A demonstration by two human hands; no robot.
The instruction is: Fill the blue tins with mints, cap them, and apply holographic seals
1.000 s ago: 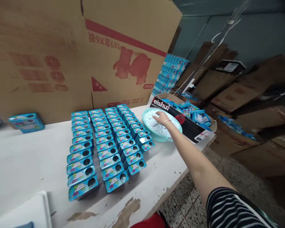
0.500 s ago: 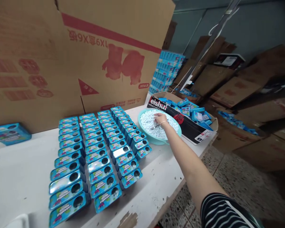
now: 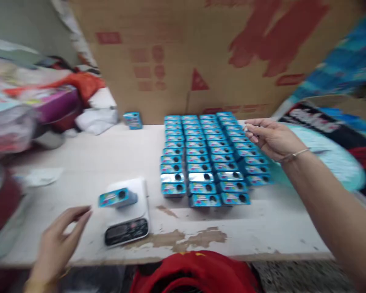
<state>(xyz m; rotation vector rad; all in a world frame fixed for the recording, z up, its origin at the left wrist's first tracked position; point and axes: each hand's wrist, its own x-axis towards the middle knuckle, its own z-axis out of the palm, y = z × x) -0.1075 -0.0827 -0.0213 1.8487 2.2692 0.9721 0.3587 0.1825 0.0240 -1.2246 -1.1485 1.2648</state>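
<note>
My right hand (image 3: 270, 137) is closed in a pinch on a few small white candies (image 3: 245, 128), held over the right-hand end of the blue tin rows (image 3: 201, 167). Each tin has a round dark opening at one end of its top. Behind that hand lies a turquoise basin (image 3: 361, 175) of pale candies. At the left, my left hand (image 3: 62, 236) is empty, thumb and forefinger curved with a gap between them. Just right of its fingertips, a single blue tin (image 3: 117, 197) stands on a white digital scale (image 3: 142, 195); they look apart, though blurred.
A large cardboard box (image 3: 171, 53) stands behind the rows. One blue tin (image 3: 133, 121) sits against its left end. Bags and cloth (image 3: 88, 87) are heaped at the left. A black-sided carton (image 3: 311, 118) is behind the basin. The table's front edge (image 3: 277, 257) is near me.
My view has swung left, bringing the scale, its tin and my left hand into sight. My right hand has come out of the basin with candies and moved left over the tins.
</note>
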